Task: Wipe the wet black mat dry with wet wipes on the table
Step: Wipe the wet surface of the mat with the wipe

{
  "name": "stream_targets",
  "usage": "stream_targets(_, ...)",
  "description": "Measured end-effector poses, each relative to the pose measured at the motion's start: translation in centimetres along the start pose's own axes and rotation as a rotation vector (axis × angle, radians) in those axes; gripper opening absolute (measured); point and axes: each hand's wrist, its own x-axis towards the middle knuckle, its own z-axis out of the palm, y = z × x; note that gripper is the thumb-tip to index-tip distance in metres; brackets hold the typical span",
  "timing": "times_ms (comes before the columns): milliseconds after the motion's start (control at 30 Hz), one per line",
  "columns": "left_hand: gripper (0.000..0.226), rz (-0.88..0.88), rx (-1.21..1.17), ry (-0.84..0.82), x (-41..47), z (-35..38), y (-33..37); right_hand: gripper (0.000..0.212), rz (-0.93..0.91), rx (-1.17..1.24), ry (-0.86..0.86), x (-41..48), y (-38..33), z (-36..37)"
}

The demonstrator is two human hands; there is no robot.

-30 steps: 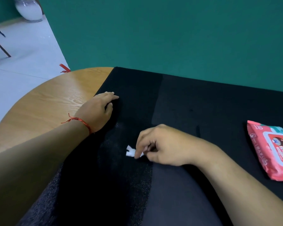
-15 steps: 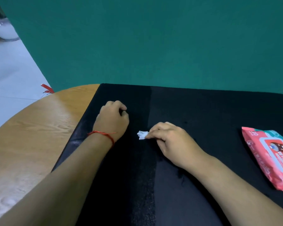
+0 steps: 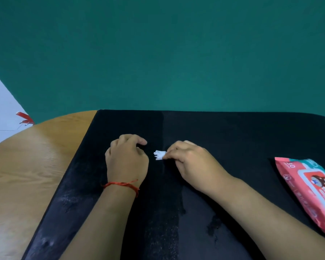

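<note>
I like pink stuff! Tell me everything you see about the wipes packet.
The wet wipes pack is a shiny pink plastic pouch with a teal band at its far end, a 30 near one corner, and a white-edged red flap label showing a dark cartoon figure. It lies flat, flap seemingly shut, on the black mat at the right, partly cut off by the frame. Only the mat touches it.
</note>
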Motion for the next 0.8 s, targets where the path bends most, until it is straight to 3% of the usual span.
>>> stream_targets(333,0.036,-0.02,0.036,-0.017,0.1,0.0,0.4,0.039,0.114,0.082,-0.094,3.4,1.6,-0.5)
stream_targets(633,0.035,0.001,0.032,0.0,0.0,0.0,0.3,0.033,-0.029,0.359,-0.603,2.1,-1.5,-3.8)
stream_targets(700,0.036,-0.001,0.034,-0.009,0.1,0.0,0.4,0.031,-0.035,0.351,-0.557,2.2,-1.3,-3.4)
stream_targets(800,0.035,-0.003,0.037,-0.013,0.0,0.0,0.4,0.028,-0.002,0.245,-0.329,2.5,0.2,-2.2)
